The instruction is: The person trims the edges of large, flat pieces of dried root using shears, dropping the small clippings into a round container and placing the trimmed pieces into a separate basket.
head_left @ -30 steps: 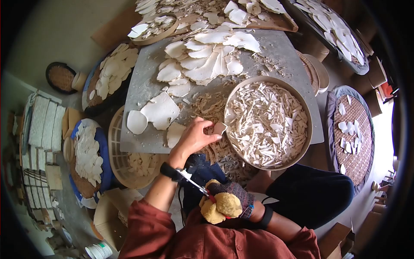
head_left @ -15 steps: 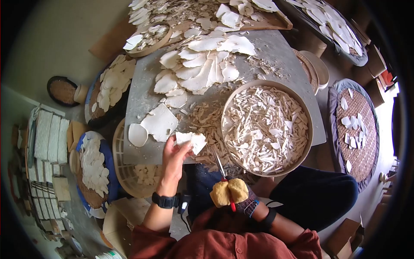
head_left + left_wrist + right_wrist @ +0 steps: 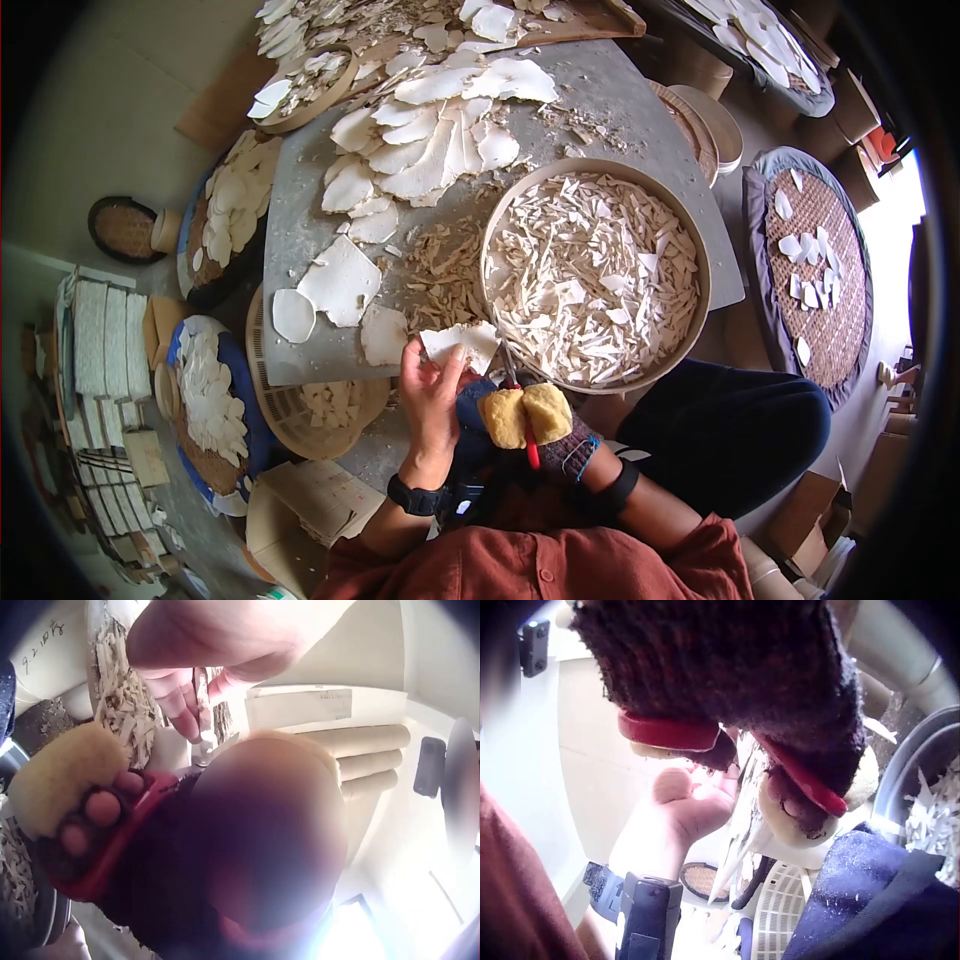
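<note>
In the head view my left hand (image 3: pixel 432 405) pinches a white, ragged-edged flat piece (image 3: pixel 462 345) between thumb and fingers. My right hand (image 3: pixel 540 425), in a dark knitted glove, grips red-handled scissors (image 3: pixel 532 455) padded with yellow sponge (image 3: pixel 524 414). The scissor blades (image 3: pixel 508 362) point up at the piece's right edge; whether they touch it cannot be told. In the right wrist view the gloved fingers (image 3: pixel 784 799) sit through the red handles (image 3: pixel 802 774). The left wrist view shows the bare left hand (image 3: pixel 217 645) above the sponge (image 3: pixel 71 776).
A round tray (image 3: pixel 697 215) of cut white strips stands at the grey table's (image 3: pixel 620 100) right front. Overlapping white sheets (image 3: pixel 425 150) and loose scraps (image 3: pixel 440 270) lie left of it. A perforated basket (image 3: pixel 268 400) and a woven tray (image 3: pixel 815 340) flank the table.
The left hand has left the round tray's edge and now holds a larger white piece, moved right towards the scissors. The scissors have swung from pointing up-left to pointing upward beside that piece.
</note>
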Available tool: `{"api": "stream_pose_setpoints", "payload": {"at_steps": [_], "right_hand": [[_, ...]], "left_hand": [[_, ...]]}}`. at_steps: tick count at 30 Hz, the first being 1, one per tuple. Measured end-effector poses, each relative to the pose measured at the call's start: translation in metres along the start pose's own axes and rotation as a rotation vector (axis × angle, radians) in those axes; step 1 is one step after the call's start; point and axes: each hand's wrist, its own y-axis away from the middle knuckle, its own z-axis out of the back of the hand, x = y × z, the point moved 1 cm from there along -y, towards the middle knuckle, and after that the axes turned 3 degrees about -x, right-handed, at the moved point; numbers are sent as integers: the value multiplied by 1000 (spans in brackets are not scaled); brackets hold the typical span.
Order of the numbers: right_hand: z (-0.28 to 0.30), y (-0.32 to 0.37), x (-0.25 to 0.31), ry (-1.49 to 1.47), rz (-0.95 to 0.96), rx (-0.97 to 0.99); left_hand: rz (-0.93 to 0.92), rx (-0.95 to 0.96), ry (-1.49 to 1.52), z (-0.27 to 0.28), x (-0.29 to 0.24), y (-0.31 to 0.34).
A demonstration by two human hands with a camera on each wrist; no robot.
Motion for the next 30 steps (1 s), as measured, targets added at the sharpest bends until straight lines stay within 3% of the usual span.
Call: {"api": "stream_pose_setpoints", "payload": {"at_steps": [4, 8, 10, 12, 15, 17, 19, 22, 23, 25, 30], "right_hand": [[-1, 3, -6, 45, -30, 23], [2, 3, 11, 273, 61, 178], [-5, 13, -10, -50, -208, 154], [-3, 17, -14, 445, 79, 220], [-7, 18, -20, 336, 74, 207], [-10, 23, -38, 10, -210, 210], [-11, 21, -36, -155, -332, 188], [-10, 19, -16, 77, -151, 176], [-6, 16, -5, 316, -6, 207], [-5, 17, -4, 404, 42, 231], [-4, 19, -15, -89, -295, 204]], "left_hand": [[-14, 0, 16, -5, 3, 3], [11, 70, -15, 2, -2, -5], [-65, -2, -37, 3, 1, -8], [-117, -41, -44, 0, -1, -10], [-114, -6, -77, 7, 0, -19], [-55, 49, -73, 8, -6, -21], [-9, 122, -117, 10, -7, -21], [22, 168, -138, 17, -4, -24], [28, 174, -132, 18, -2, -25], [27, 166, -149, 16, -5, -25], [27, 285, -299, 17, -10, -19]]}}
